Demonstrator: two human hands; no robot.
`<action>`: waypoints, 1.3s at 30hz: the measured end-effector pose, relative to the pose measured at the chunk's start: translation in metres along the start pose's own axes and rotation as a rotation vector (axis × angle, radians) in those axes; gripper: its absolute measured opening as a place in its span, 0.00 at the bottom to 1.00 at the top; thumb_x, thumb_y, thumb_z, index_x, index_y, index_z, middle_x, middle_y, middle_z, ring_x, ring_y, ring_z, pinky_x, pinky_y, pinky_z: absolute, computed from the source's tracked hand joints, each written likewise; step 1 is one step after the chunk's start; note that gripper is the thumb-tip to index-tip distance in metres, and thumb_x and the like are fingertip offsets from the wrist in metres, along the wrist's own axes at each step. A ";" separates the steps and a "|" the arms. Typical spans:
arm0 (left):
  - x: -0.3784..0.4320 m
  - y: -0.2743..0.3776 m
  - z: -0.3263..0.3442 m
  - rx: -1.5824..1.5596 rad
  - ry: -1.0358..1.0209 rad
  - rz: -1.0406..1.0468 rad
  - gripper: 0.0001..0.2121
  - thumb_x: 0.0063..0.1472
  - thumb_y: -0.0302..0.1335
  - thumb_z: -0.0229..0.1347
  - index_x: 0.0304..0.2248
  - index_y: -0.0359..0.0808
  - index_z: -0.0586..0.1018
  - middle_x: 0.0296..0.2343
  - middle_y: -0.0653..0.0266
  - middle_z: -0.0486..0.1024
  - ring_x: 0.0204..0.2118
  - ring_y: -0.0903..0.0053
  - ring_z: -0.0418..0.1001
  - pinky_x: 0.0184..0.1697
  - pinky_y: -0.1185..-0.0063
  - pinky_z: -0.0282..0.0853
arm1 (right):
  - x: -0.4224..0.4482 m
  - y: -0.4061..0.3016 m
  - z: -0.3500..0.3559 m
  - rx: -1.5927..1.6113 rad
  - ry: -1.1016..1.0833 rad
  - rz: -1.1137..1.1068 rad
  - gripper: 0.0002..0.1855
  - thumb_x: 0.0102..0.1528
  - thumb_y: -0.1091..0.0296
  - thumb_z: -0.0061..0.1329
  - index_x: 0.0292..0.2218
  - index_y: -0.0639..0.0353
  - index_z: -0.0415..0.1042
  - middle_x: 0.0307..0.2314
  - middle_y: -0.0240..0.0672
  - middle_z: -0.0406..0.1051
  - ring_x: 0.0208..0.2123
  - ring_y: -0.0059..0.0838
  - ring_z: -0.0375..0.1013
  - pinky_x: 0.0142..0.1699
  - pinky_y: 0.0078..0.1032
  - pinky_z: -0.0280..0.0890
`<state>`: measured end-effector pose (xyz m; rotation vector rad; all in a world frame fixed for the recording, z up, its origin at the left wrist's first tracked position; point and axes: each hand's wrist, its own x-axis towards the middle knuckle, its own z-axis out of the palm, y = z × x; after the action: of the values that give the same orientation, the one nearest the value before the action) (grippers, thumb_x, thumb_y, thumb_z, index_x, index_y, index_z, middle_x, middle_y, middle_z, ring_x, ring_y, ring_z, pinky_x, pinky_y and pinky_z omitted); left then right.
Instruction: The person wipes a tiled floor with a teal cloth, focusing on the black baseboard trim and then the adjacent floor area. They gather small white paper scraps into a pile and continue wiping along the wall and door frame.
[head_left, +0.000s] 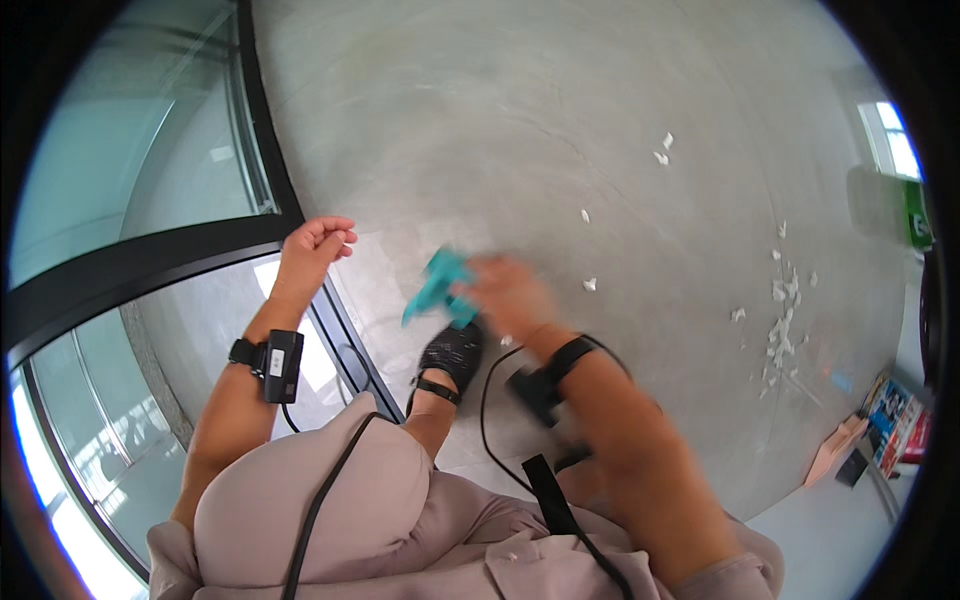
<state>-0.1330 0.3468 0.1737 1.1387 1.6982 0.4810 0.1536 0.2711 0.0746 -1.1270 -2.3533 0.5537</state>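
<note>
A turquoise cloth (441, 283) hangs crumpled from my right hand (510, 294), which is blurred by motion. The cloth is just above or in front of the toe of my black shoe (452, 351); whether it touches the floor I cannot tell. My left hand (321, 241) is raised beside the black frame (264, 225) of a glass partition or door, with its fingers curled in towards the thumb and nothing visible in it. Each wrist wears a strapped black device, the left device (283, 367) bearing a small label.
White scraps (784, 315) lie scattered on the grey floor (465, 135) to the right, with a few single pieces (590, 285) nearer me. Black cables (491, 405) cross my lap and hang by my right arm. Colourful printed items (892, 409) stand at the far right.
</note>
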 end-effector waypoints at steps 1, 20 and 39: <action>-0.008 -0.004 0.003 -0.079 0.002 -0.034 0.10 0.62 0.25 0.49 0.42 0.32 0.76 0.32 0.65 0.77 0.31 0.83 0.73 0.40 0.83 0.70 | 0.006 0.037 -0.023 -0.058 -0.263 0.195 0.18 0.55 0.66 0.43 0.47 0.36 0.70 0.43 0.34 0.67 0.46 0.41 0.66 0.50 0.36 0.64; -0.005 -0.079 0.034 -0.207 -0.305 -0.264 0.10 0.62 0.28 0.51 0.41 0.33 0.75 0.33 0.65 0.77 0.33 0.82 0.75 0.38 0.83 0.69 | -0.137 -0.049 -0.051 0.281 -1.101 -0.383 0.09 0.47 0.67 0.47 0.33 0.49 0.75 0.35 0.33 0.71 0.43 0.40 0.69 0.50 0.34 0.66; 0.011 -0.104 0.006 -0.124 -0.258 -0.244 0.11 0.59 0.23 0.47 0.40 0.31 0.76 0.30 0.64 0.77 0.30 0.81 0.74 0.37 0.83 0.69 | 0.135 0.037 -0.066 0.212 0.105 0.307 0.28 0.44 0.84 0.43 0.46 0.49 0.73 0.42 0.46 0.68 0.43 0.48 0.67 0.45 0.38 0.64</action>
<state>-0.1766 0.3050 0.0875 0.8507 1.5338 0.2695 0.1389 0.4101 0.1401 -1.3877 -1.9907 0.8093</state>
